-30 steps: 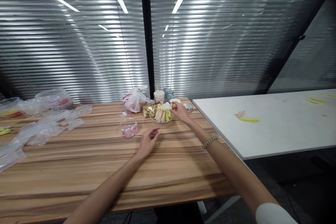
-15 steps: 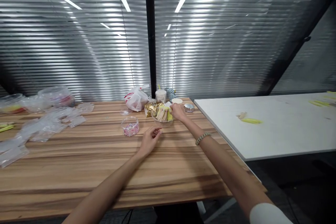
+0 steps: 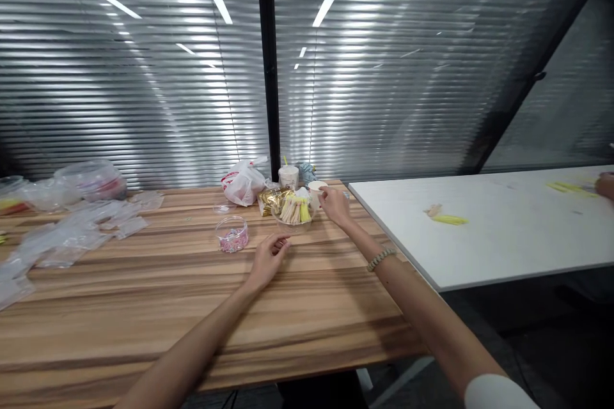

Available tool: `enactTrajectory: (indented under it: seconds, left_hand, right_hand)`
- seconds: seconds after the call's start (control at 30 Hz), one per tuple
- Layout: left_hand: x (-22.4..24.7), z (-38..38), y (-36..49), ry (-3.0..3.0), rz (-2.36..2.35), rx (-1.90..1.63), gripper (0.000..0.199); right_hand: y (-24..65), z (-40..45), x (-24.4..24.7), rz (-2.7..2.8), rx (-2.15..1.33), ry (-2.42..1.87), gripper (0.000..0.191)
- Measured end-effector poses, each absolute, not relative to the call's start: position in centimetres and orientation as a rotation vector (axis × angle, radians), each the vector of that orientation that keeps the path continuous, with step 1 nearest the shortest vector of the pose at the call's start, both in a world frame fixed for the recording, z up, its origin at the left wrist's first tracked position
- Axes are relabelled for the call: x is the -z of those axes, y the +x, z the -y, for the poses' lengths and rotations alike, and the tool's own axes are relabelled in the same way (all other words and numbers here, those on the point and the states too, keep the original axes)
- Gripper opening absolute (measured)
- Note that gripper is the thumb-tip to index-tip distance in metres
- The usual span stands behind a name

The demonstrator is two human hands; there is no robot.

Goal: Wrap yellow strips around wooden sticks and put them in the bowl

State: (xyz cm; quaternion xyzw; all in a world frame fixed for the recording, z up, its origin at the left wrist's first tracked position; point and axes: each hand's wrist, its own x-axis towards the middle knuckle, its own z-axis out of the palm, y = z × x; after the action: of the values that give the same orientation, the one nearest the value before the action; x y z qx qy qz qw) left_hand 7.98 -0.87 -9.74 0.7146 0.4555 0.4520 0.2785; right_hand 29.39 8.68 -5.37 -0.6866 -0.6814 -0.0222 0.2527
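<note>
My left hand (image 3: 270, 260) rests on the wooden table with its fingers loosely bent and apart, and nothing shows in it. My right hand (image 3: 335, 204) is at the right rim of a clear bowl (image 3: 294, 227), beside a white paper cup (image 3: 317, 186). Its thumb and fingers are closed together at the fingertips; what they hold, if anything, is too small to make out. Bundled beige strips (image 3: 290, 210) and yellow strips (image 3: 304, 211) stand in the bowl. Left of it sits a clear round tub (image 3: 232, 234) of small pink pieces.
Behind the bowl are gold foil packets (image 3: 274, 199), a white plastic bag (image 3: 243, 183) and a cup with a yellow straw (image 3: 288, 177). Clear plastic bags (image 3: 86, 230) spread over the left. A white table (image 3: 499, 230) adjoins at right, where another person's hand (image 3: 605, 185) shows.
My right hand has moved from the strips in the bowl rightward to beside the paper cup. My left hand stays nearly still. Another person's hand has appeared at the far right.
</note>
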Motion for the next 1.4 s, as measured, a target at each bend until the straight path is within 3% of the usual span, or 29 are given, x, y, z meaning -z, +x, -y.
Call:
enactTrajectory:
  seconds: [0.2,0.57,0.83,0.97,1.4]
  left_hand:
    - [10.6,0.2,7.6,1.905,-1.195,-1.206,0.031]
    - [10.1,0.4,7.6,1.875,-1.222,-1.145,0.033]
    - [10.4,0.3,7.4,1.827,-1.210,-1.189,0.033]
    - [10.3,0.4,7.3,1.818,-1.223,-1.168,0.032]
    - [7.7,1.3,6.7,2.202,-1.351,-1.251,0.028]
  right_hand:
    - [38.7,-7.8,7.2,1.753,0.431,-2.196,0.038]
    - [55.3,-2.5,11.1,1.720,0.443,-2.604,0.041]
    - [58.6,-3.9,13.3,1.690,0.494,-2.662,0.049]
    - [60.2,-5.2,13.8,1.721,0.322,-2.696,0.049]
    - [60.6,-5.2,13.5,2.022,0.382,-2.398,0.026]
